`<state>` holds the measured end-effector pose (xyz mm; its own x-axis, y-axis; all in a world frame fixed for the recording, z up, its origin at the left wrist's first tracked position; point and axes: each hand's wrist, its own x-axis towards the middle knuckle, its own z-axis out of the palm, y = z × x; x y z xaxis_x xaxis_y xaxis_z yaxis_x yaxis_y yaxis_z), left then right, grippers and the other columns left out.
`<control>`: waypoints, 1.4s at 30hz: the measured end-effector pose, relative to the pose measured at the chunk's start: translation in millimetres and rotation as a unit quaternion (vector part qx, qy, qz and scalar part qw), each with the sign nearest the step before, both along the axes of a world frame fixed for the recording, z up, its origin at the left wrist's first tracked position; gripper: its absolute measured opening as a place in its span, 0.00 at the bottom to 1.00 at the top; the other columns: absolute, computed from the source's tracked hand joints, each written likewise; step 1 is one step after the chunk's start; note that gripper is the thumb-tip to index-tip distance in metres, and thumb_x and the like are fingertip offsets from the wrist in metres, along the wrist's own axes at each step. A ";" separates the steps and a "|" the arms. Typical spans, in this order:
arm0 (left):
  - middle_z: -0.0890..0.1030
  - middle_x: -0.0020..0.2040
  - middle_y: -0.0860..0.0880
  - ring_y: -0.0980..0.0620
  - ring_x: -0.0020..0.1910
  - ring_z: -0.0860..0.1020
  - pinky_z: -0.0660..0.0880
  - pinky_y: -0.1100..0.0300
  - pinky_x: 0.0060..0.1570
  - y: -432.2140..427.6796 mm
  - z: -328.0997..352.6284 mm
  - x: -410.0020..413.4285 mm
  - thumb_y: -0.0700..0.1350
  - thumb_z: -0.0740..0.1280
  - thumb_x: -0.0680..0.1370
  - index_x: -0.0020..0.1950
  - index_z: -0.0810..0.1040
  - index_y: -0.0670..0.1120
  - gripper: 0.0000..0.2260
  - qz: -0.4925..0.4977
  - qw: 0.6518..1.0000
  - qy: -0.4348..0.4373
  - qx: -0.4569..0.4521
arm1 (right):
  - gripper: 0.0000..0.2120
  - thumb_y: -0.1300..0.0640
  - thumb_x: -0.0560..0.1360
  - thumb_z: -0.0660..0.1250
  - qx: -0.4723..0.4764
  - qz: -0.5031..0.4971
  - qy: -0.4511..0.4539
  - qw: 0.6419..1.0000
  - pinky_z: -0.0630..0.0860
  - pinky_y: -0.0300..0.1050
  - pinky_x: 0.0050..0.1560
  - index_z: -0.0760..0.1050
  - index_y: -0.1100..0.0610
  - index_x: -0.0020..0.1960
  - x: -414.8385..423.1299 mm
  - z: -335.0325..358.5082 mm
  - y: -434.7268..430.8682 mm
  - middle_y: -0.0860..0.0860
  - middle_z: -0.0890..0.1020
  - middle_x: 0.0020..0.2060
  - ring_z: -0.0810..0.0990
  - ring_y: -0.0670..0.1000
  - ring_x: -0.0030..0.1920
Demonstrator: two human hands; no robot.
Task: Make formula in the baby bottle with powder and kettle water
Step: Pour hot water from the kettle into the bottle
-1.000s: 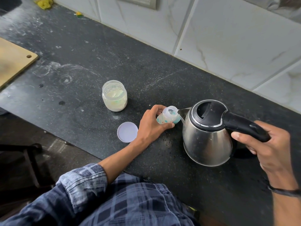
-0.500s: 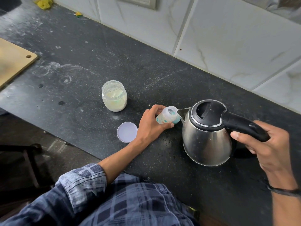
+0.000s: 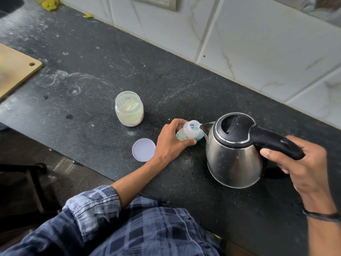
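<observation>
Step in hand: the water pour. The small clear baby bottle with teal print [image 3: 189, 133] stands mid-counter on the black speckled stone counter [image 3: 166, 80], leaning slightly toward the kettle. The left hand [image 3: 169, 143] grasps it, fingers and thumb curled round its body. The right hand [image 3: 302, 163] is wrapped round the black handle of the stainless steel kettle with a black lid [image 3: 234, 159], which is tipped left with its spout tip at the bottle mouth. A thin stream appears to enter; the fill level cannot be read.

Next move, as judged: level the kettle once the bottle is full enough, then set it down right of the bottle. The narrow mouth leaves little margin, so a slow tilt back is needed.

Room: the clear plastic jar of pale powder [image 3: 129, 109] stands open, left of and farther back than the bottle, apart from it. Its round white lid [image 3: 144, 149] lies just beside the left wrist, close to the counter's near edge. Open counter lies right of and behind the kettle, up to the white marble-tile wall [image 3: 258, 43]. A wooden board [image 3: 14, 71] sits at far left.
</observation>
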<state>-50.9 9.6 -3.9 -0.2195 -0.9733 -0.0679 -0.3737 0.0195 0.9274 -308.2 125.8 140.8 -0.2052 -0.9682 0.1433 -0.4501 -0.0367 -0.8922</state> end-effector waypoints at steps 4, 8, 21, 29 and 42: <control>0.80 0.56 0.61 0.56 0.58 0.76 0.75 0.54 0.57 -0.7 -1.6 0.5 0.54 0.81 0.65 0.60 0.75 0.57 0.26 0.002 1.000 -0.003 0.002 | 0.08 0.61 0.67 0.79 0.002 0.000 0.000 1.000 0.66 0.30 0.28 0.80 0.54 0.37 0.8 0.7 0.4 0.42 0.75 0.26 0.71 0.42 0.26; 0.80 0.55 0.61 0.56 0.58 0.76 0.75 0.52 0.57 -1.2 -3.1 0.5 0.55 0.81 0.65 0.60 0.75 0.58 0.26 0.005 1.000 -0.003 0.007 | 0.09 0.61 0.66 0.81 0.012 -0.007 0.001 1.000 0.66 0.32 0.28 0.80 0.55 0.37 0.1 1.7 -0.5 0.43 0.74 0.26 0.70 0.43 0.25; 0.80 0.55 0.61 0.56 0.57 0.76 0.75 0.51 0.57 -1.2 -2.3 1.4 0.54 0.81 0.65 0.59 0.75 0.58 0.26 0.011 1.000 -0.004 0.008 | 0.10 0.58 0.66 0.81 0.015 -0.005 0.010 1.000 0.65 0.33 0.27 0.80 0.52 0.35 1.6 4.0 -1.7 0.44 0.74 0.26 0.69 0.45 0.25; 0.80 0.55 0.61 0.56 0.57 0.76 0.74 0.54 0.57 -0.3 -0.5 1.5 0.53 0.81 0.65 0.59 0.75 0.58 0.26 0.010 1.000 -0.004 0.010 | 0.09 0.60 0.66 0.80 0.018 -0.005 0.011 1.000 0.65 0.33 0.27 0.80 0.51 0.36 3.2 5.6 -2.6 0.43 0.74 0.26 0.70 0.44 0.25; 0.80 0.55 0.61 0.56 0.58 0.75 0.74 0.52 0.57 -1.0 -2.9 1.8 0.53 0.81 0.65 0.59 0.75 0.58 0.26 0.014 1.000 -0.003 0.014 | 0.07 0.60 0.66 0.78 0.018 0.000 0.011 1.000 0.66 0.32 0.28 0.80 0.53 0.37 4.1 7.5 -3.5 0.42 0.75 0.26 0.70 0.42 0.25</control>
